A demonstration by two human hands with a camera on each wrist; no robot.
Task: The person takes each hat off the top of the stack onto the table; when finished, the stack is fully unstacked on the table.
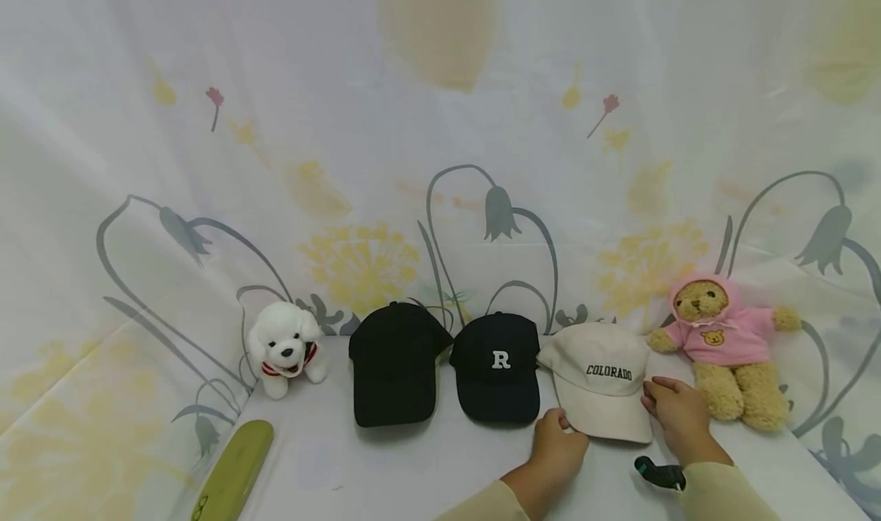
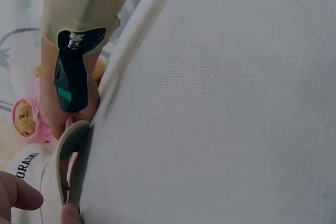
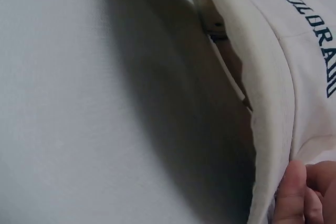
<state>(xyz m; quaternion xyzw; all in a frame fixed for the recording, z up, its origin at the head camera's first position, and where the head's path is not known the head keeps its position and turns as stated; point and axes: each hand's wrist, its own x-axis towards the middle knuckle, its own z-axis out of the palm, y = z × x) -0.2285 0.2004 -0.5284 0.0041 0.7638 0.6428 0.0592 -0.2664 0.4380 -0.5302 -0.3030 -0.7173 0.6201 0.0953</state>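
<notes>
A cream baseball cap (image 1: 606,376) lettered COLORADO sits on the white-covered table, its brim toward me. At the brim's left corner my left hand (image 1: 559,452) holds the edge between thumb and finger; a fingertip (image 2: 71,214) lies against the rim in the left wrist view. My right hand (image 1: 677,418) pinches the cap's right side where brim meets crown. In the right wrist view, the thumb (image 3: 291,187) and bent fingers come together there, and the brim's underside is raised off the cloth. A black wrist camera (image 1: 659,473) is strapped at my right sleeve.
Left of the cream cap stand a navy cap (image 1: 497,387) with a white R and a plain black cap (image 1: 394,376). A white toy dog (image 1: 285,345) and a green case (image 1: 234,471) are farther left. A teddy bear (image 1: 729,353) in pink sits close by my right hand.
</notes>
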